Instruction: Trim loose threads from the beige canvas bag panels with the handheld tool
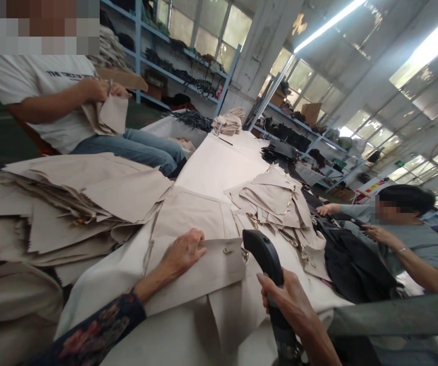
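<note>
My left hand (183, 254), below a dark floral sleeve, lies with curled fingers on a beige fabric piece (207, 274), gripping it near its folded upper edge. This piece has a small metal fitting near its right end, and its lower part hangs over the table's near edge. In my right hand (287, 295) is a black handheld tool (267, 251) with a curved head; its exact kind is unclear. The head is beside the fabric's right end, close to another metal fitting. Another beige piece (192, 211) lies flat just beyond my left hand.
Beige fabric is stacked at left (70, 198); more pieces with metal clasps (272, 198) lie at right on the white table (211, 162). A seated person (59, 101) holds beige cloth at left. Another person (405, 244) handles black fabric (350, 259) at right.
</note>
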{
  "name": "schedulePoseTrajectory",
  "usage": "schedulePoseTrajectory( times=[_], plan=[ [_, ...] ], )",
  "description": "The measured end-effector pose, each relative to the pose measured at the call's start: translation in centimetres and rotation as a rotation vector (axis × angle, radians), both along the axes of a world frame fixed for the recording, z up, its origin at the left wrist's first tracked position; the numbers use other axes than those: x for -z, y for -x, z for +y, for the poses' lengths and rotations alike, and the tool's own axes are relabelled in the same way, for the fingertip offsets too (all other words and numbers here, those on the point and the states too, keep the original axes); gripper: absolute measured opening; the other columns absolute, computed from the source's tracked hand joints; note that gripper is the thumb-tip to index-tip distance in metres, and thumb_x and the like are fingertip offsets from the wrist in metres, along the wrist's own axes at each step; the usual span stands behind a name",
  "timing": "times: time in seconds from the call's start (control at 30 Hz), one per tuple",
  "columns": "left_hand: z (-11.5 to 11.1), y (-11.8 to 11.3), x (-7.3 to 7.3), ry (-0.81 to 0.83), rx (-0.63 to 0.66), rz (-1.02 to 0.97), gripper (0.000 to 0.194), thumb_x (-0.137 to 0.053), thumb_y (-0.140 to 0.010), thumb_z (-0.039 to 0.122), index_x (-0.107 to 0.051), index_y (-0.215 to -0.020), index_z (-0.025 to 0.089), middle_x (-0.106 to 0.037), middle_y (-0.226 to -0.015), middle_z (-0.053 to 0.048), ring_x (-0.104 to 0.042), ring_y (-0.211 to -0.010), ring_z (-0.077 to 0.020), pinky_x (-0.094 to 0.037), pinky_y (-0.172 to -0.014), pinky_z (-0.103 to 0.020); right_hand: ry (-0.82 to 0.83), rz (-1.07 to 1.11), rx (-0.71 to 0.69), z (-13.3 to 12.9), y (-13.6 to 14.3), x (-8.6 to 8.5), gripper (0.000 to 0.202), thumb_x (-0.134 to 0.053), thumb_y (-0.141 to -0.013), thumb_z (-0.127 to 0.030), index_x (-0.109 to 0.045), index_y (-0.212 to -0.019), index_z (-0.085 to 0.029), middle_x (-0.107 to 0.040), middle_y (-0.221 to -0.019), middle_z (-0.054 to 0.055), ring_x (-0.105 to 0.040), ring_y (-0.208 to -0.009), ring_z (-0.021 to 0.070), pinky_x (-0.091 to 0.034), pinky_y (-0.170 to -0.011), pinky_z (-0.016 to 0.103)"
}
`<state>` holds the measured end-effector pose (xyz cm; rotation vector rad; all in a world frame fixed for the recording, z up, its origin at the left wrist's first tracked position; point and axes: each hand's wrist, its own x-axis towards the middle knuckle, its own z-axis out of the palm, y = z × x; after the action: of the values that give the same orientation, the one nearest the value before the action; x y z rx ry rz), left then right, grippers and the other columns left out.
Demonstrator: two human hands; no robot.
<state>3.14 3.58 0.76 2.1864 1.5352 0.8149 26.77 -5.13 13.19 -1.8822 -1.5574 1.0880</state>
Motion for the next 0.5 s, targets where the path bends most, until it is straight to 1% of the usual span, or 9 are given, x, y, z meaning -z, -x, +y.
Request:
schedulePoseTrajectory(
  times=[0.07, 0.13, 0.2, 0.27, 0.3, 0.37, 0.4, 0.43, 0.5],
  plan=[
    [0.2, 0.0, -1.2, 0.028, 0.050, 0.117, 0.008, -0.055, -0.078, 0.020, -0.051, -0.084, 0.018, -0.057, -0.075, -0.001, -0.056, -0.072, -0.0176, -0.038, -0.062, -0.027, 0.020, 0.003, 0.017, -0.9, -0.5, -0.5, 0.031, -0.055, -0.081, -0.046, -0.050, -0.076, -0.016, -0.055, -0.052, -0.002, -0.054, -0.045, 0.0111, -0.044, -0.043, 0.020],
    [0.2, -0.2, -2.8, -0.017, 0.081, 0.260, 0.006, -0.053, -0.078, 0.014, -0.051, -0.082, 0.018, -0.058, -0.073, -0.001, -0.057, -0.068, -0.0175, -0.036, -0.058, -0.027, 0.051, 0.005, 0.036, -2.0, -0.8, -0.7, 0.031, -0.054, -0.081, -0.047, -0.049, -0.075, -0.016, -0.054, -0.051, -0.003, -0.054, -0.044, 0.0116, -0.044, -0.042, 0.021],
    [-0.1, -0.3, -4.7, -0.186, 0.096, 0.388, 0.012, -0.049, -0.080, 0.007, -0.053, -0.082, 0.017, -0.060, -0.078, -0.003, -0.057, -0.064, -0.0168, -0.035, -0.056, -0.028, 0.064, -0.001, 0.040, -3.1, -1.0, -1.1, 0.032, -0.054, -0.081, -0.048, -0.050, -0.075, -0.017, -0.054, -0.051, -0.003, -0.054, -0.045, 0.0122, -0.045, -0.044, 0.022],
    [-0.7, -0.4, -6.4, -0.447, 0.092, 0.460, 0.015, -0.046, -0.082, 0.005, -0.053, -0.084, 0.017, -0.059, -0.080, -0.004, -0.055, -0.063, -0.0173, -0.035, -0.057, -0.029, 0.035, -0.040, 0.013, -4.2, -1.2, -1.8, 0.034, -0.052, -0.081, -0.050, -0.051, -0.075, -0.018, -0.055, -0.051, -0.002, -0.054, -0.046, 0.0126, -0.045, -0.045, 0.022],
    [-1.1, -0.3, -6.8, -0.585, 0.096, 0.474, 0.014, -0.046, -0.083, 0.005, -0.053, -0.084, 0.017, -0.058, -0.079, -0.004, -0.054, -0.063, -0.0177, -0.036, -0.058, -0.030, 0.017, -0.068, -0.002, -4.8, -1.3, -2.3, 0.034, -0.051, -0.081, -0.051, -0.051, -0.074, -0.018, -0.055, -0.050, -0.002, -0.054, -0.046, 0.0127, -0.044, -0.046, 0.022],
    [-2.3, -0.1, -6.8, -0.816, 0.139, 0.469, 0.012, -0.046, -0.085, 0.007, -0.053, -0.084, 0.017, -0.056, -0.077, -0.004, -0.052, -0.064, -0.0172, -0.037, -0.061, -0.031, -0.006, -0.125, 0.000, -5.8, -1.6, -3.2, 0.035, -0.049, -0.082, -0.051, -0.052, -0.071, -0.019, -0.054, -0.049, -0.003, -0.053, -0.047, 0.0126, -0.042, -0.046, 0.021],
    [-3.0, 0.0, -6.2, -0.903, 0.173, 0.454, 0.012, -0.046, -0.086, 0.008, -0.053, -0.084, 0.017, -0.056, -0.078, -0.003, -0.051, -0.064, -0.0162, -0.037, -0.062, -0.031, -0.002, -0.146, 0.014, -6.4, -1.8, -3.7, 0.035, -0.048, -0.083, -0.051, -0.051, -0.069, -0.019, -0.053, -0.049, -0.003, -0.052, -0.047, 0.0124, -0.041, -0.046, 0.021],
    [-3.7, 0.0, -5.3, -0.970, 0.218, 0.438, 0.011, -0.046, -0.087, 0.009, -0.053, -0.084, 0.017, -0.057, -0.079, -0.004, -0.050, -0.064, -0.0151, -0.037, -0.063, -0.030, 0.013, -0.165, 0.023, -6.9, -1.9, -4.0, 0.035, -0.047, -0.083, -0.050, -0.051, -0.068, -0.019, -0.052, -0.048, -0.003, -0.052, -0.047, 0.0122, -0.041, -0.047, 0.022],
    [-5.2, 0.2, -2.8, -1.045, 0.295, 0.401, 0.007, -0.048, -0.088, 0.013, -0.054, -0.085, 0.016, -0.058, -0.084, -0.004, -0.050, -0.065, -0.0139, -0.038, -0.065, -0.030, 0.036, -0.212, 0.002, -7.8, -2.2, -4.3, 0.036, -0.046, -0.083, -0.050, -0.050, -0.065, -0.019, -0.053, -0.049, -0.002, -0.053, -0.048, 0.0126, -0.042, -0.050, 0.022]
  ],
)
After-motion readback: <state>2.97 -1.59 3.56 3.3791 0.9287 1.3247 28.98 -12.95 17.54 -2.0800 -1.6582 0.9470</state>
